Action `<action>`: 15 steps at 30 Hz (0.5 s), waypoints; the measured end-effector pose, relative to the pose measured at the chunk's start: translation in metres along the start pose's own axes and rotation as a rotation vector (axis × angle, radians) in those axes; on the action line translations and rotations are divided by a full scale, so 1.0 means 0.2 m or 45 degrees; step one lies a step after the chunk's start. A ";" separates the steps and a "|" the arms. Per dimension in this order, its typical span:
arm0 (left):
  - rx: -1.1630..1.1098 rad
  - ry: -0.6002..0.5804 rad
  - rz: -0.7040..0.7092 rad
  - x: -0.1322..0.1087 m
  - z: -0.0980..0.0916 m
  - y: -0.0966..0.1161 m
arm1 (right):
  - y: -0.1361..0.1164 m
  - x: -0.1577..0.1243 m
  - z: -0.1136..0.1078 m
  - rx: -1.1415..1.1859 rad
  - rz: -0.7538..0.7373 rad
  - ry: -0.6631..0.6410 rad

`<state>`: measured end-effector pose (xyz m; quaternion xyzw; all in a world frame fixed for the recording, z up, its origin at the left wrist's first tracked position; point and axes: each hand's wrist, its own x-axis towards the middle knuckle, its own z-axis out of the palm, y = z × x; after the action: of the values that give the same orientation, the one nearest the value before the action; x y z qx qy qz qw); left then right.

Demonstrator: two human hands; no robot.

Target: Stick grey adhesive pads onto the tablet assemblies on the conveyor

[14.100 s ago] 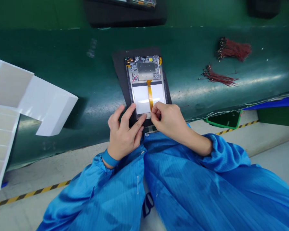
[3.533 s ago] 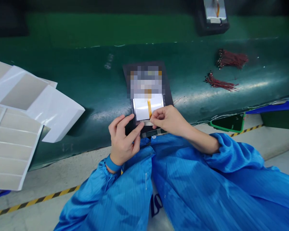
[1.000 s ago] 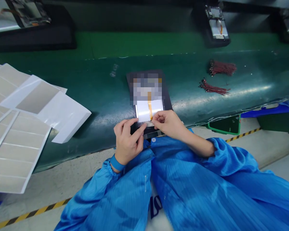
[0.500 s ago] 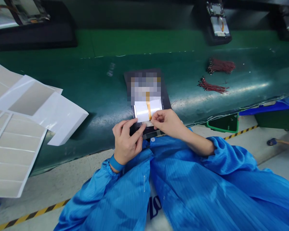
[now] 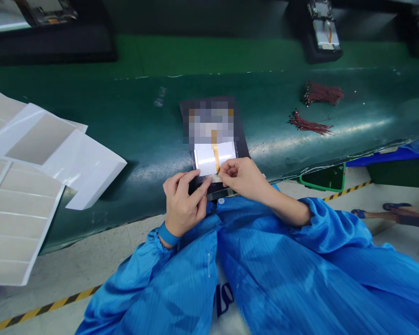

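An electronic device lies on a black holder (image 5: pixel 243 146) in front of me, its upper part blurred by pixelation. Its lower part shows a shiny silver-white battery (image 5: pixel 205 160) crossed by an orange flex cable (image 5: pixel 216 159). Below the battery is a small pale strip (image 5: pixel 215 178). My left hand (image 5: pixel 186 200) rests at the device's lower left, fingers apart, with fingertips touching the battery corner and the strip's left end. Thumb and index finger of my right hand (image 5: pixel 242 177) are pinched at the strip's right end by the cable; what they grip is hidden.
Sheets of grey adhesive pieces (image 5: pixel 24 218) lie at the left, overhanging the green bench (image 5: pixel 143 153). Two bundles of dark red wires (image 5: pixel 323 94) lie at the right. Beyond are similar devices in black holders (image 5: pixel 326 35). A green bin (image 5: pixel 324 179) stands below; a person's legs (image 5: pixel 401 215) show at right.
Both hands keep nearly the same place on the device. The view has shifted slightly, and more of the other person's legs shows at the right.
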<state>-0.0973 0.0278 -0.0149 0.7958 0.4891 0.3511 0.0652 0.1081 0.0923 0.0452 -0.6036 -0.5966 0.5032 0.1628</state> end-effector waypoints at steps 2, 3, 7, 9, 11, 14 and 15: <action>0.000 -0.006 -0.005 0.00 0.00 0.00 | -0.01 0.00 0.00 -0.031 0.006 0.006; -0.001 -0.007 -0.007 0.00 0.00 0.00 | -0.02 -0.01 0.00 -0.048 0.008 0.015; -0.001 -0.005 -0.008 0.00 0.00 0.00 | -0.04 -0.02 0.01 -0.137 -0.013 0.060; 0.007 -0.002 -0.008 0.00 0.01 0.00 | -0.05 -0.03 0.01 -0.211 -0.033 0.081; 0.023 -0.002 -0.010 -0.01 0.01 0.00 | -0.05 -0.03 0.01 -0.309 -0.055 0.105; 0.048 -0.008 -0.009 -0.02 0.01 0.00 | -0.05 -0.03 0.02 -0.456 -0.084 0.128; 0.053 -0.009 -0.006 -0.02 0.01 -0.01 | -0.05 -0.03 0.02 -0.496 -0.093 0.130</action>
<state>-0.0977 0.0257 -0.0190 0.7970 0.4980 0.3378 0.0514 0.0997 0.0870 0.0544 -0.6264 -0.6952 0.3406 0.0912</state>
